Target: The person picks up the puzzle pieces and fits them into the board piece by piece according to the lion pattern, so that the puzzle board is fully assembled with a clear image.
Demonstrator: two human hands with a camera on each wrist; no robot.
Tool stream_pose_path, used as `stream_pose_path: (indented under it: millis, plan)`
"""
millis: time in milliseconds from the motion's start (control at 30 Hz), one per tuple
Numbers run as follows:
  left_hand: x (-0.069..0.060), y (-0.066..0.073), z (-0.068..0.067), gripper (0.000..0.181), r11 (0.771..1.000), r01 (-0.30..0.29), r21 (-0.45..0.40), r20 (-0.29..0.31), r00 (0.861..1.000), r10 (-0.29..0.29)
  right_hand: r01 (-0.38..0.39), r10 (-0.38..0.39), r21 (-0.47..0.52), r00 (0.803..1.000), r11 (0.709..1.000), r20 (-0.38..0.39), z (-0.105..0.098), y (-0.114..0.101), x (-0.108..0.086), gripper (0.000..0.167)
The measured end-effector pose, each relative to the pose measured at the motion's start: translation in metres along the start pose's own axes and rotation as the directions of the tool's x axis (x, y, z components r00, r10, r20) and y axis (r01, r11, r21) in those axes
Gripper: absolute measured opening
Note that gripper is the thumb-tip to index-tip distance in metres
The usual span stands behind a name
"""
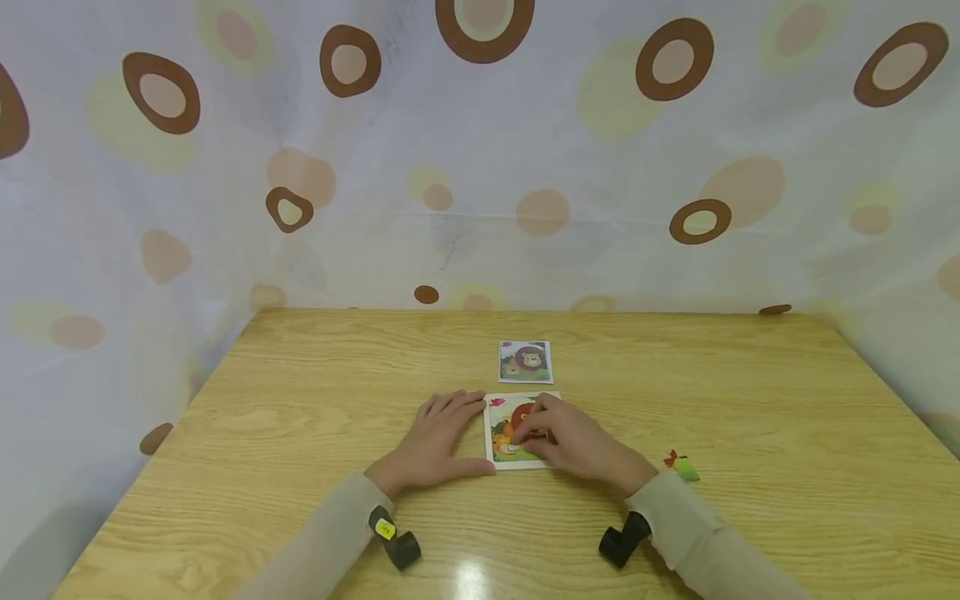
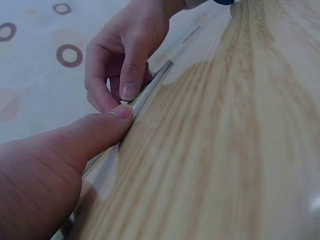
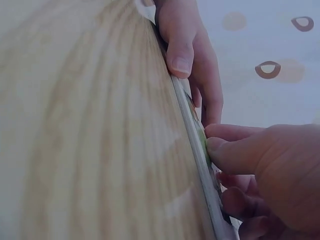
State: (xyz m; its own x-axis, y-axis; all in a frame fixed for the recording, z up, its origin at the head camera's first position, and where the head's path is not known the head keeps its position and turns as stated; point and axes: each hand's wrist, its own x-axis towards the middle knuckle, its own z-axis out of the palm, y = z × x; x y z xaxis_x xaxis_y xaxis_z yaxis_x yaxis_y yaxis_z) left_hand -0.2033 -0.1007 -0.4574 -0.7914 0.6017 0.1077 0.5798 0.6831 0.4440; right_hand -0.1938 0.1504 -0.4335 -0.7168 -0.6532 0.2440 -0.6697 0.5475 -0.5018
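A small square picture puzzle (image 1: 504,429) with a white border lies flat on the wooden table, showing orange animals on green. Straight fingers of my left hand (image 1: 435,442) touch its upper left corner, and the thumb rests at the lower left corner. Over the right part of the picture, my right hand (image 1: 577,437) pinches a small puzzle piece (image 2: 125,102) between thumb and forefinger, low against the surface. Most of that piece is hidden by the fingertips. In the right wrist view, a green bit of the picture (image 3: 202,140) shows beside the thumb.
Behind the puzzle lies a smaller printed card (image 1: 517,354) with a lion picture. A loose green and red piece (image 1: 684,468) lies near my right wrist. The wooden table (image 1: 337,358) ends at a dotted curtain (image 1: 480,258).
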Motion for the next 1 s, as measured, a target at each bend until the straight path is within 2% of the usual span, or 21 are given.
stream_pose_path:
  millis: [100,200,433,667,833,1000]
  plan:
    - [0.000,0.001,-0.001,0.087,1.000,-0.006,-0.004,-0.003,1.000,0.006,0.042,-0.042,-0.035,0.999,0.998,0.004,-0.003,0.000,0.001,0.013]
    - [0.001,0.002,-0.003,0.087,1.000,-0.020,-0.004,-0.013,1.000,0.020,0.054,-0.052,-0.064,0.998,0.997,0.022,-0.006,-0.001,0.001,0.013]
    - [0.001,0.003,-0.003,0.087,1.000,-0.018,-0.015,-0.004,1.000,0.018,0.011,-0.010,-0.008,0.995,1.000,0.097,-0.007,0.000,-0.003,0.011]
    - [0.001,0.001,-0.001,0.087,1.000,-0.008,-0.003,0.006,1.000,0.008,0.047,-0.047,0.001,0.997,0.999,0.061,-0.002,-0.001,-0.007,0.016]
    - [0.001,0.000,0.000,0.086,1.000,-0.005,0.002,0.006,1.000,0.005,0.017,-0.017,0.018,1.000,1.000,0.022,0.002,-0.007,-0.009,0.013]
    - [0.000,0.000,0.000,0.087,1.000,-0.007,0.005,-0.001,1.000,0.007,0.008,-0.008,0.022,1.000,1.000,0.021,0.002,-0.008,-0.008,0.012]
